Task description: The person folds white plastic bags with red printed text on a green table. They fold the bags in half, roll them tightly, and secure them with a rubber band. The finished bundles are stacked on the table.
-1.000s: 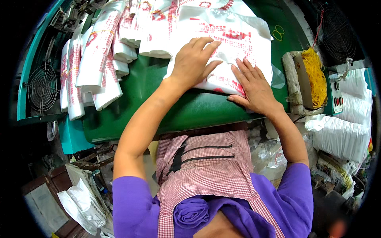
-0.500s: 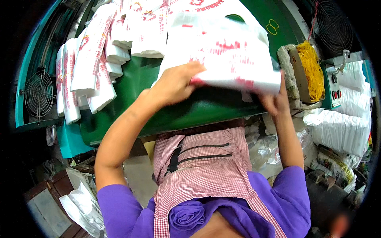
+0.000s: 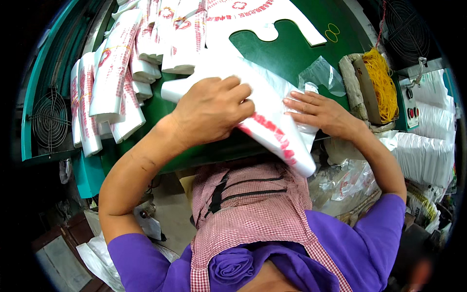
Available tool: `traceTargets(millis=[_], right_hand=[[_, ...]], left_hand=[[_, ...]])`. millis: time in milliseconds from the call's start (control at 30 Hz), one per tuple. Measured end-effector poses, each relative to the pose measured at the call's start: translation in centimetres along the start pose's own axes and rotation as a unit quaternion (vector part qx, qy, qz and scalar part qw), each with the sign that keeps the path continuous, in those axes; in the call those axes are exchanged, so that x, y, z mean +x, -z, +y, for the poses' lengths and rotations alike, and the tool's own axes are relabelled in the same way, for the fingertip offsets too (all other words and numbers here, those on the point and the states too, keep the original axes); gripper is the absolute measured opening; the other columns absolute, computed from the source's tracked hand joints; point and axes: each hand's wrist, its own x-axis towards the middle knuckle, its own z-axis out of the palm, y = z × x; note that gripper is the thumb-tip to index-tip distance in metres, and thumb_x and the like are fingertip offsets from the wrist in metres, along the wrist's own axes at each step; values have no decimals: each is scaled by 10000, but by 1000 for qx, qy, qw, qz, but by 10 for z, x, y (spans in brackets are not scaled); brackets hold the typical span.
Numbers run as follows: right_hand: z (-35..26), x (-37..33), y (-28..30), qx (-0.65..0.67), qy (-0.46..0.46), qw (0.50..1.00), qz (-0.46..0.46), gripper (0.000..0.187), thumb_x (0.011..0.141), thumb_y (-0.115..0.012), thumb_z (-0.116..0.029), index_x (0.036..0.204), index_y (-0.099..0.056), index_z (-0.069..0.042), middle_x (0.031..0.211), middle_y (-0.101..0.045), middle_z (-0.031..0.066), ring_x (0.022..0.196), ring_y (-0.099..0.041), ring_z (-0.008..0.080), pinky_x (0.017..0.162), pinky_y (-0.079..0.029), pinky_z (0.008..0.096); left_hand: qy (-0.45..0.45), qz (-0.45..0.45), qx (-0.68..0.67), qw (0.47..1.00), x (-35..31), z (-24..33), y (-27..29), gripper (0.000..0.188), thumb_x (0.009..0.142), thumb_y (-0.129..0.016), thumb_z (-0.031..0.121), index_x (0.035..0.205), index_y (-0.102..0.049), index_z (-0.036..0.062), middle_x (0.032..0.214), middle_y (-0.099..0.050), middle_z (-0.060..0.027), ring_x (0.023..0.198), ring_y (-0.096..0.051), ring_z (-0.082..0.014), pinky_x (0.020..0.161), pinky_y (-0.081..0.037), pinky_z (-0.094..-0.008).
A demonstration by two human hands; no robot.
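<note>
A bundle of white plastic bags (image 3: 275, 134) with red print, folded into a long flat roll, lies slantwise over the near edge of the green table. My left hand (image 3: 216, 108) is closed on its upper middle, fingers curled in. On the bundle's right side my right hand (image 3: 326, 114) lies with fingers stretched out, touching a loose thin sheet of plastic; its thumb is hidden. Just beyond that hand lies a crumpled clear plastic bag (image 3: 323, 77). Further back, a flat stack of white printed bags (image 3: 292, 14) with cut-out handles is spread on the table.
Several rolled bag bundles (image 3: 116, 63) tied with yellow bands are piled at the left. Two yellow rubber bands (image 3: 332, 33) lie on the green table (image 3: 272, 53). A box of yellow rubber bands (image 3: 379, 87) stands at the right, near a control box (image 3: 411, 109) and white bag stacks (image 3: 423, 155).
The bag bundle has swung from lying crosswise to slanting toward me. My right hand has moved left from the bundle's end and flattened out. The back stack and clear bag are now uncovered.
</note>
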Motion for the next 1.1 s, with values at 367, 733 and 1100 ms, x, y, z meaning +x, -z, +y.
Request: traceTargets(millis=[367, 733, 1100], right_hand=[[-78, 20, 46, 122, -167, 976, -69, 817, 769, -693, -470, 1359, -409, 19, 1381, -400, 295, 1310, -370, 416, 1106, -284, 443], [39, 36, 42, 363, -321, 875, -6, 304, 840, -667, -288, 942, -638, -3, 823, -677, 133, 711, -634, 252, 645, -484, 330], [185, 58, 77, -252, -489, 835, 4, 213, 850, -503, -73, 936, -690, -19, 975, -666, 210, 891, -668, 359, 740, -543, 441]], left_hand=[[79, -87, -208, 971, -2, 24, -33, 240, 672, -599, 74, 901, -577, 7, 1014, -617, -179, 916, -596, -364, 787, -484, -466], [138, 137, -96, 976, 23, -57, -60, 313, 833, -647, 310, 1058, -637, 92, 990, -596, -104, 903, -588, -273, 730, -485, -383], [111, 72, -385, 914, -6, 5, -52, 316, 787, -689, 211, 1049, -604, 56, 968, -646, -155, 819, -648, -313, 717, -518, -424]])
